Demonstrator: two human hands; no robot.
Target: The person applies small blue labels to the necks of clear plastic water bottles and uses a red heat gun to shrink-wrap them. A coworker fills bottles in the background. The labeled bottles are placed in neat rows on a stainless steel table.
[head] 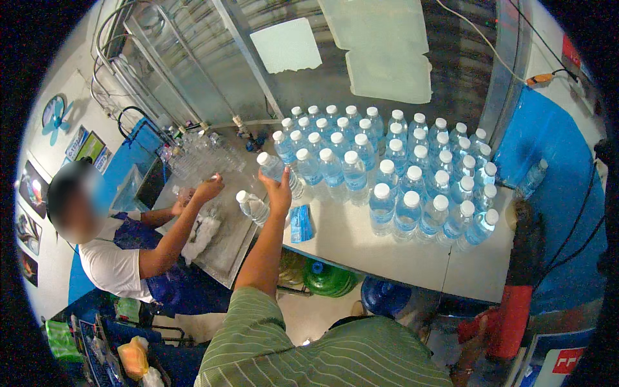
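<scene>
My left hand [278,191] is closed around a clear plastic bottle with a white cap [272,165], at the left end of the filled bottles. Just left of it, a second capped bottle [253,207] without a visible label leans on the edge of the metal counter. Beside my wrist a small stack of blue labels [301,223] lies on the white table [338,246]. Rows of water bottles with blue labels and white caps [354,171] stand beyond and to the right. My right hand is out of view.
At the left a co-worker [159,242] handles a bottle and a white cap over the metal counter [232,251]. Unlabelled bottles [193,150] stand behind. Below the table are a green jug [329,278] and a blue jug [385,295]. Another person's leg [476,334] shows lower right.
</scene>
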